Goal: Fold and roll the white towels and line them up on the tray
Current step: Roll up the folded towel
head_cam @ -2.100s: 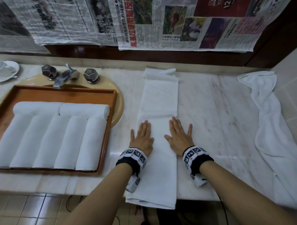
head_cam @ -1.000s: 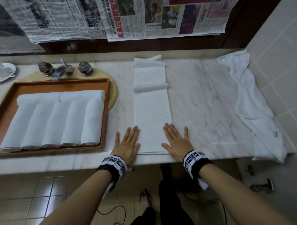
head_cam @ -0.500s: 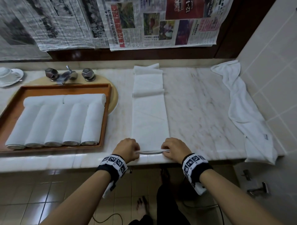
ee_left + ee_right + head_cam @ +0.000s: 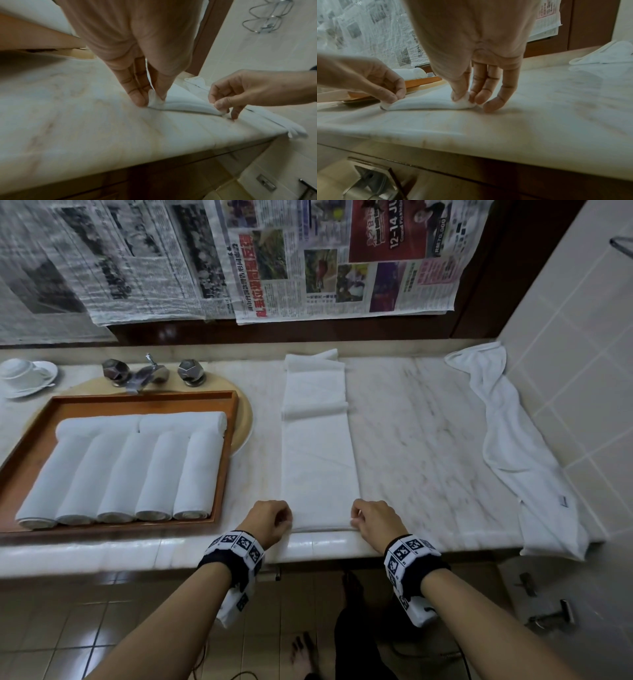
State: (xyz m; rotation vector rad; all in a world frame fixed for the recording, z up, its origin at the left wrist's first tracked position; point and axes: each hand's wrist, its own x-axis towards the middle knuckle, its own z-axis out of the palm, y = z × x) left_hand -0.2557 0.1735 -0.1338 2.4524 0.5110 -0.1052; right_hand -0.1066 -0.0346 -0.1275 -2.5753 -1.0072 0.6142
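— What differs in the folded towel (image 4: 318, 460) from two seconds back?
— Its near end hung over the front of the counter (image 4: 428, 433) then; now that end lies on the counter top, and a fold crosses the strip farther up.

— And the hands?
— Both lay flat, palms down, on the towel. Now the left hand (image 4: 269, 520) pinches the near left corner and the right hand (image 4: 371, 520) the near right one, thumb against fingers.

— Since half a second ago?
— The hands have drawn apart to the corners, and the near edge is lifted slightly.

Tray (image 4: 224, 474) left of towel (image 4: 318, 467) (counter).
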